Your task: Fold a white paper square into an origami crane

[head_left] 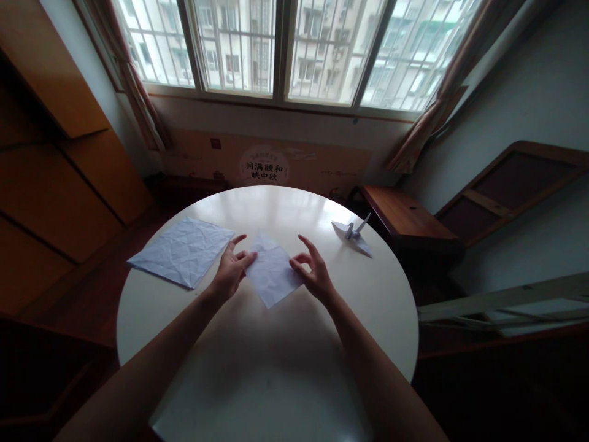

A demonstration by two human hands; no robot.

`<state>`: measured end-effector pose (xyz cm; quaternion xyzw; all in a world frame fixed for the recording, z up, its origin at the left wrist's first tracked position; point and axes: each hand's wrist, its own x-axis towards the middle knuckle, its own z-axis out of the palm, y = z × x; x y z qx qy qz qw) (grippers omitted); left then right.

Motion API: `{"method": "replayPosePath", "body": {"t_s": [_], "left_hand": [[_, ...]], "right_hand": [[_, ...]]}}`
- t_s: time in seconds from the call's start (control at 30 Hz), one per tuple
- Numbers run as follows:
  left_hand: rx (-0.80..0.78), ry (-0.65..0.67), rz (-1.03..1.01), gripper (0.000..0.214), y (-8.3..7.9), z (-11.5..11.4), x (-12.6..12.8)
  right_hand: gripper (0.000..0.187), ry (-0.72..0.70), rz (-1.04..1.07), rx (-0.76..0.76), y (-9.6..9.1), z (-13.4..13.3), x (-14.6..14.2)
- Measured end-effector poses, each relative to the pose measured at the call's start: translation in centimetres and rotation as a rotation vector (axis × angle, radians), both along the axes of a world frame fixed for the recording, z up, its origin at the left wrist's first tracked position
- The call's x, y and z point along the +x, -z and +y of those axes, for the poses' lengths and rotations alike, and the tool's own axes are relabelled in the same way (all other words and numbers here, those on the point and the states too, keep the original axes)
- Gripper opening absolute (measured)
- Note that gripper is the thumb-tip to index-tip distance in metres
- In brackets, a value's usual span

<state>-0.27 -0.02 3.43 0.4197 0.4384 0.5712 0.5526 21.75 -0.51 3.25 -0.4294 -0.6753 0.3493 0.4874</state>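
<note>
Between my hands is a small square of folded white paper (272, 276), turned so that one corner points toward me. My left hand (232, 264) pinches its left corner between thumb and fingers, with the index finger stretched away. At the right corner, my right hand (313, 270) pinches the paper, its index finger also raised. To the left lies a larger creased sheet of white paper (181, 252), flat on the table. A folded paper crane (353, 232) stands at the right, beyond my right hand.
Everything rests on a round white table (363, 307) with a glossy top. A low wooden bench (405, 212) stands past its right edge. Behind the table, a printed cardboard panel (322, 162) sits under the barred window (276, 49). Wooden cabinets (59, 184) are at the left.
</note>
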Motion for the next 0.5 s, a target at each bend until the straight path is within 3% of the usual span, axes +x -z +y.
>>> {"method": "replayPosePath", "body": {"t_s": [0.07, 0.17, 0.33, 0.5], "left_hand": [[0.052, -0.020, 0.206, 0.066, 0.7, 0.2, -0.2], [0.183, 0.037, 0.609, 0.027, 1.7, 0.4, -0.4], [0.340, 0.189, 1.071, 0.023, 2.1, -0.1, -0.2], [0.538, 0.147, 1.241, 0.016, 1.9, -0.5, -0.2]], "right_hand": [[0.066, -0.056, -0.009, -0.078, 0.4, 0.1, -0.2], [0.052, -0.101, -0.079, -0.165, 1.1, 0.5, -0.1], [0.035, 0.082, -0.318, -0.140, 1.6, 1.0, 0.7], [0.027, 0.225, -0.554, -0.119, 1.6, 0.8, 1.0]]}}
